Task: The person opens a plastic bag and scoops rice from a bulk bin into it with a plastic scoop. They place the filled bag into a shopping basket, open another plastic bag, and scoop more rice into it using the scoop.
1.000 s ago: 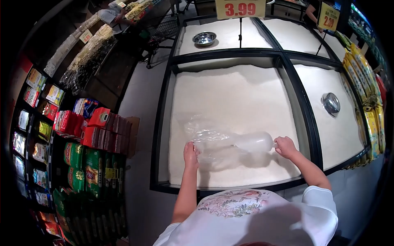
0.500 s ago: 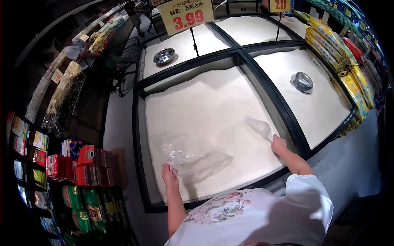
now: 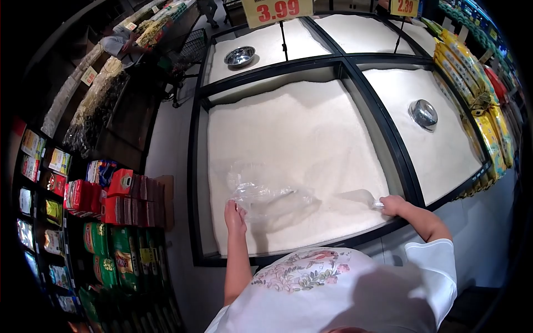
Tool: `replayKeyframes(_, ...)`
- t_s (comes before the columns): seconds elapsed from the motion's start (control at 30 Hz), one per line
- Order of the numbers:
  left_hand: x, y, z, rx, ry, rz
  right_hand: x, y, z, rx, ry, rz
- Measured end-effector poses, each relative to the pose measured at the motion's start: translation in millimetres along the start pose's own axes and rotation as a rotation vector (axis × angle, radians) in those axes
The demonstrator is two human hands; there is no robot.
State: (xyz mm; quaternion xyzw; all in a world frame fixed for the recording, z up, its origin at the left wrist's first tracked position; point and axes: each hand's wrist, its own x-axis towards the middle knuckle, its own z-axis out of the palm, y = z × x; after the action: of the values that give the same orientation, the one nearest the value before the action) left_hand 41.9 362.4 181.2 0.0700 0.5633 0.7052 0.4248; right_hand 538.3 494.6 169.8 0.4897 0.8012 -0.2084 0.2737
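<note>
My left hand [image 3: 235, 217] is closed on the edge of a clear plastic bag [image 3: 272, 201], which spreads over the white rice [image 3: 288, 133] in the near bin. My right hand [image 3: 393, 205] grips the handle of a scoop [image 3: 358, 196] near the bin's right side. The scoop's blade points left, low at the rice; whether its tip is sunk in the grains I cannot tell. Some of the bag is see-through, so its mouth is hard to make out.
Black frames [image 3: 387, 125] divide the rice bins. Metal bowls rest on the rice at the back left [image 3: 240, 56] and right [image 3: 423, 114]. A price sign [image 3: 277, 11] stands behind. Yellow sacks [image 3: 469, 72] line the right; red packs [image 3: 130, 197] are stacked left. A person [image 3: 116, 44] is at far left.
The scoop has come down and turned flatter against the rice, with my right hand lower relative to the bin. My left hand still holds the bag. The camera view has shifted.
</note>
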Motion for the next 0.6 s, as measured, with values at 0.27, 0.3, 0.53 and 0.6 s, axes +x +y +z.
replayKeyframes(0.27, -4, 8, 7, 0.013, 0.02, 0.018, 16, -15, 12, 0.035, -0.103, -0.292)
replayKeyframes(0.3, -3, 8, 7, 0.018, 0.023, 0.019, 18, -20, 14, 0.096, -0.145, -0.318)
replayKeyframes(0.53, -9, 11, 11, 0.029, 0.024, 0.005, 24, -45, 27, 0.481, -0.375, -0.378)
replayKeyframes(0.6, -8, 10, 10, 0.029, 0.033, 0.005, 21, -51, 20, 0.576, -0.478, -0.316)
